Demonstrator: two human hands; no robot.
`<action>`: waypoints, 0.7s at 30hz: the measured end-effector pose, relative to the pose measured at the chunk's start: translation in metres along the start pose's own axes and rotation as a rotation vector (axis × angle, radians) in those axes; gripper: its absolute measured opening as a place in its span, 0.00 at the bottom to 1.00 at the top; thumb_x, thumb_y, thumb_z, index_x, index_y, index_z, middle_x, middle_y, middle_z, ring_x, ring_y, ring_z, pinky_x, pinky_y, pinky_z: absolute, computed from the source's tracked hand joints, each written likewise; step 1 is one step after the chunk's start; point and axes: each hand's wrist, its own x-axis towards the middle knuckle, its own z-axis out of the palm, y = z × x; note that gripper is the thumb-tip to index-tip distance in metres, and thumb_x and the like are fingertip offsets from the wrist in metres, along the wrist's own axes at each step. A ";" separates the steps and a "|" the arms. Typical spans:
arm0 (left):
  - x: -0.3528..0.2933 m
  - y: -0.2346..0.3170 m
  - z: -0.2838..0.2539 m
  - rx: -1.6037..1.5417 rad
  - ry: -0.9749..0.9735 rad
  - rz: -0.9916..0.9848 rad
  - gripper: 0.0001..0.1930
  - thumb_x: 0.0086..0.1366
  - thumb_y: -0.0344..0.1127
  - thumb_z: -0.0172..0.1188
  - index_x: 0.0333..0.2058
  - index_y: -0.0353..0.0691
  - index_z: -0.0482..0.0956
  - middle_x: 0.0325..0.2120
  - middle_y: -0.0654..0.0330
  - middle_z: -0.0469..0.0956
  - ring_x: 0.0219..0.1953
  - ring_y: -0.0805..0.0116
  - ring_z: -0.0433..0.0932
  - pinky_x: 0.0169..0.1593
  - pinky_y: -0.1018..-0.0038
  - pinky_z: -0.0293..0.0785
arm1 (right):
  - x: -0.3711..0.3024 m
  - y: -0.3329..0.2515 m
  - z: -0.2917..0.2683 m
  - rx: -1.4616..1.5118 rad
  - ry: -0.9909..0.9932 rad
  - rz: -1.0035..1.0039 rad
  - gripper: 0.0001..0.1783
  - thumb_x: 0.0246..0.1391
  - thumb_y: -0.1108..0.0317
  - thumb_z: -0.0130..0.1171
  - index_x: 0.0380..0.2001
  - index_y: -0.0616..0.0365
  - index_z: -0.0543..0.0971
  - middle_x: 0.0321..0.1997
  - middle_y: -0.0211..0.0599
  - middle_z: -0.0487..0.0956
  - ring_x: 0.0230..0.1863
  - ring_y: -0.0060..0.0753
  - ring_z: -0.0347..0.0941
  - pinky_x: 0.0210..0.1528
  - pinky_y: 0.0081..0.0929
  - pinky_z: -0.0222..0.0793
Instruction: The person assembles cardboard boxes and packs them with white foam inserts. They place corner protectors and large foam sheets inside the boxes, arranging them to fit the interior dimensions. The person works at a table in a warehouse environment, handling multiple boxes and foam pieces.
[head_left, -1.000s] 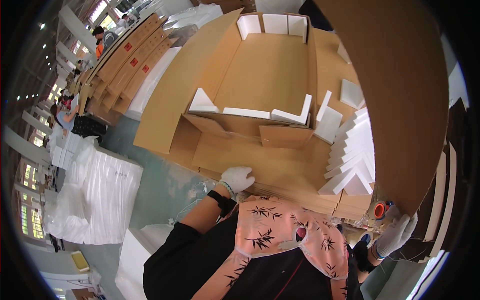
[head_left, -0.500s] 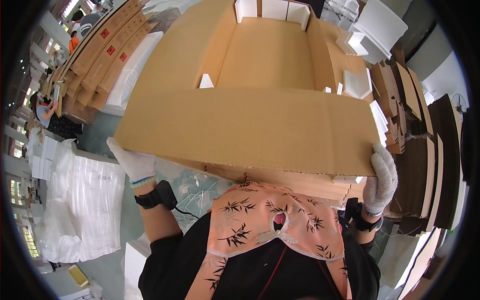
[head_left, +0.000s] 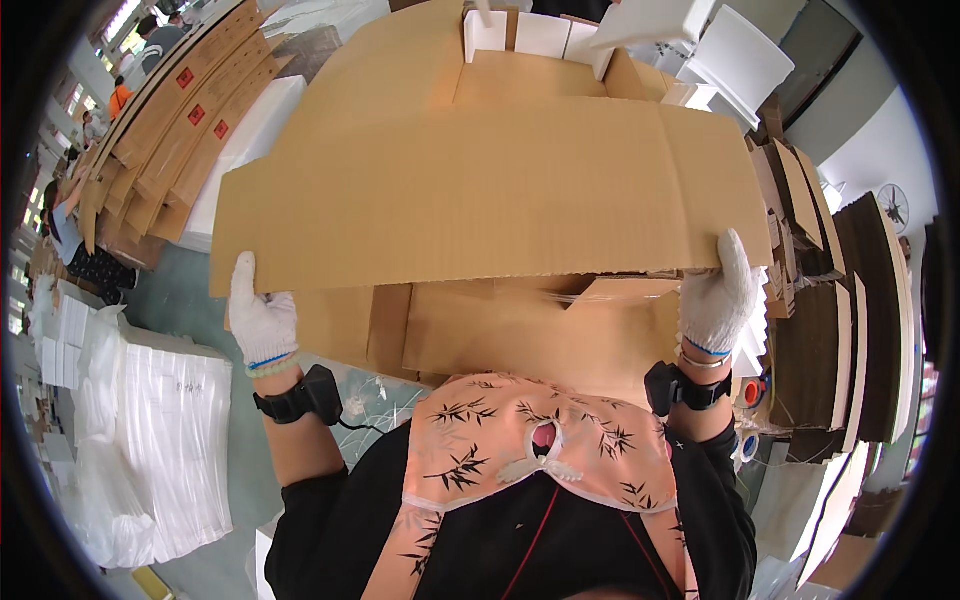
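A wide brown cardboard panel (head_left: 470,190) stretches across the middle of the view, tilted, with its long near edge toward me. My left hand (head_left: 262,315), in a white knit glove, grips its left near corner with the thumb on top. At the right end my gloved right hand (head_left: 718,295) holds the same edge, thumb also on top. Behind the panel lies a large open carton (head_left: 530,75), mostly covered by it. White foam blocks (head_left: 541,36) line its far end. Below the near edge, more cardboard with upright walls (head_left: 540,325) shows; how it joins the panel is hidden.
Stacked brown cartons (head_left: 175,140) stand at the far left, near a person (head_left: 72,235). White wrapped sheets (head_left: 175,440) are piled at my left. Upright cardboard stacks (head_left: 865,320) rise at my right. A white foam piece (head_left: 655,22) is at the top.
Both hands have shifted the panel's near edge up and away from me, uncovering the cardboard beneath. My right hand has moved inward. A white piece has come into view at the top.
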 end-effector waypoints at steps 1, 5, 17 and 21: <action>-0.003 0.002 0.006 0.018 -0.003 0.010 0.17 0.68 0.30 0.58 0.55 0.35 0.74 0.50 0.55 0.78 0.53 0.63 0.77 0.55 0.67 0.76 | 0.004 -0.008 0.012 0.200 0.065 0.112 0.27 0.61 0.76 0.58 0.62 0.65 0.67 0.59 0.41 0.75 0.59 0.32 0.72 0.61 0.31 0.68; 0.006 -0.006 0.017 0.440 -0.052 0.311 0.18 0.68 0.28 0.58 0.55 0.36 0.73 0.50 0.56 0.77 0.50 0.65 0.78 0.50 0.69 0.79 | 0.011 -0.024 0.017 0.164 0.054 0.087 0.30 0.59 0.78 0.57 0.64 0.67 0.64 0.60 0.42 0.74 0.59 0.31 0.72 0.63 0.29 0.66; 0.010 0.003 0.084 1.276 -0.548 0.495 0.20 0.64 0.33 0.64 0.52 0.31 0.74 0.43 0.58 0.80 0.44 0.69 0.77 0.48 0.73 0.75 | 0.041 -0.037 -0.009 -0.947 -0.375 -0.005 0.42 0.45 0.77 0.52 0.69 0.57 0.63 0.61 0.45 0.75 0.57 0.34 0.74 0.61 0.29 0.65; 0.017 -0.006 0.125 1.407 -0.837 0.443 0.21 0.63 0.39 0.61 0.51 0.31 0.75 0.39 0.55 0.82 0.40 0.66 0.79 0.46 0.70 0.76 | 0.066 -0.010 -0.043 -1.019 -0.584 0.087 0.42 0.42 0.73 0.55 0.67 0.49 0.67 0.46 0.49 0.83 0.46 0.42 0.82 0.50 0.30 0.75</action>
